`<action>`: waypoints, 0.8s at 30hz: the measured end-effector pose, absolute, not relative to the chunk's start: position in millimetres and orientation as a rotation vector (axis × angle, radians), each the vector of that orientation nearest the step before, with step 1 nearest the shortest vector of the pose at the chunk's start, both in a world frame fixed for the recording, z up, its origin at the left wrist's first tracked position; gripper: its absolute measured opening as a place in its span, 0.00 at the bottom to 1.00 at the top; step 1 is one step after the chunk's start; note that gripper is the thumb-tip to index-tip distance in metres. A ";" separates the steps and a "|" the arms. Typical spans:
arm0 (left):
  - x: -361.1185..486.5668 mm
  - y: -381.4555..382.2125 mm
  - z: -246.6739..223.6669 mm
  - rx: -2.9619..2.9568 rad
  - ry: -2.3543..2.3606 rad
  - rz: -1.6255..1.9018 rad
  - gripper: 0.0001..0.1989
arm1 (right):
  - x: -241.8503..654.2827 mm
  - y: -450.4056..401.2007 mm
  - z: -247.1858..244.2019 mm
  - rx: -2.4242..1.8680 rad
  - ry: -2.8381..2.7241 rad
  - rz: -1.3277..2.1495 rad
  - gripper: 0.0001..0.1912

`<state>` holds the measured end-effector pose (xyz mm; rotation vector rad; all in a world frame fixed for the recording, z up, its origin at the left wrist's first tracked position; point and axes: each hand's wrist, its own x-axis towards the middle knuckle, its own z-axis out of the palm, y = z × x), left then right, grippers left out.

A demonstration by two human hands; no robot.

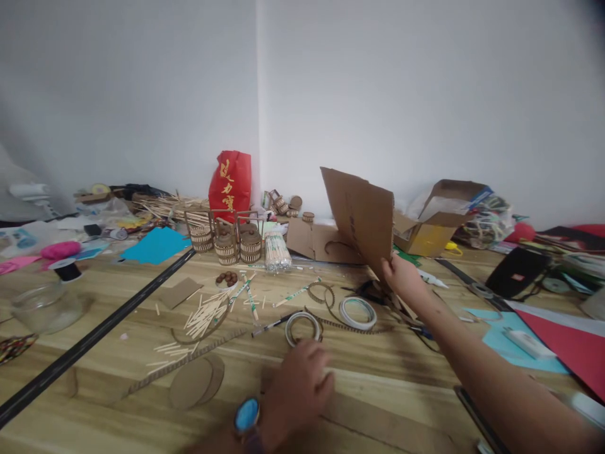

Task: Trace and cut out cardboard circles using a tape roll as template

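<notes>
My right hand [396,275] grips the lower right corner of a large brown cardboard sheet [362,217], which stands tilted above the table. Near the front, my left hand [302,384], with a blue-faced watch on its wrist, is low over the table, its fingers bent and blurred; what they hold, if anything, is hidden. Just beyond it lies a roll of tape [302,329], with a second white roll [358,313] to the right. A long cardboard strip [378,422] lies beside my left hand. Two cardboard discs [191,381] overlap at the left.
Small stick-and-cardboard buckets [227,247] stand before a red bag [230,183]. Loose sticks [205,315] and a pen [276,323] lie mid-table. An open box [432,227] and a black speaker [517,271] are at the right, a glass jar [45,309] at the left.
</notes>
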<state>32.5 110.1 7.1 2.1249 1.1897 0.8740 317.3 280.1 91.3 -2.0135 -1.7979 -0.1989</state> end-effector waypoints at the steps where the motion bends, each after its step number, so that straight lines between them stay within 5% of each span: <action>1: 31.7 125.9 13.7 2.092 1.205 0.902 0.13 | 319.6 280.9 89.1 -2.008 -1.784 -0.196 0.14; 5: 25.1 204.6 30.0 1.892 1.284 0.954 0.08 | 331.4 286.1 81.7 -1.987 -1.715 -0.204 0.14; 8: 21.4 242.2 25.2 1.753 1.356 0.971 0.15 | 342.1 289.5 77.2 -1.972 -1.666 -0.223 0.14; 24: -20.8 221.4 -9.5 1.315 1.261 0.960 0.16 | 354.0 286.7 72.6 -1.972 -1.549 -0.188 0.13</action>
